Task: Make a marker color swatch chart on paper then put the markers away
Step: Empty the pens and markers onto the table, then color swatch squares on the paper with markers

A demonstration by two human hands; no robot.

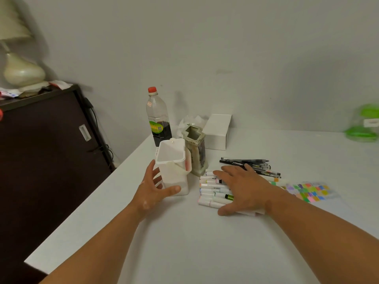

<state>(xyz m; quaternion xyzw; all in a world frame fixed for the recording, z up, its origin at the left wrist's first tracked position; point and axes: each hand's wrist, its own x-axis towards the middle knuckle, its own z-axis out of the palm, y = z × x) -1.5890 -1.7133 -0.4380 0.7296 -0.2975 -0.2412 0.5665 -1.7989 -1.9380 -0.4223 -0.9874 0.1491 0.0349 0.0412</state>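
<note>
The left hand [155, 187] grips the white case [174, 160]: the thumb lies across its front near the bottom, and the fingers are on its left side. The case stands upright on the worktop [184, 253] with its top open.

The right hand [242, 187] lies flat and open on the markers [209, 191], with the fingers spread. Its thumb is at the near edge of the heap. The markers have white barrels and lie side by side, just to the right of the case.

Behind this hand is a bundle of black pens [246, 161]. To the right of the markers the chart [309, 192] lies flat, with rows of coloured squares that are a little blurred.

Just behind the case stands a vase [195, 152]; I cannot tell if the 2 touch. Further back are a bottle [158, 119] with a red cap and dark liquid, and a white box [217, 132]. Left of the worktop is a dark cabinet [51, 140] with a lamp [20, 70] on it.
</note>
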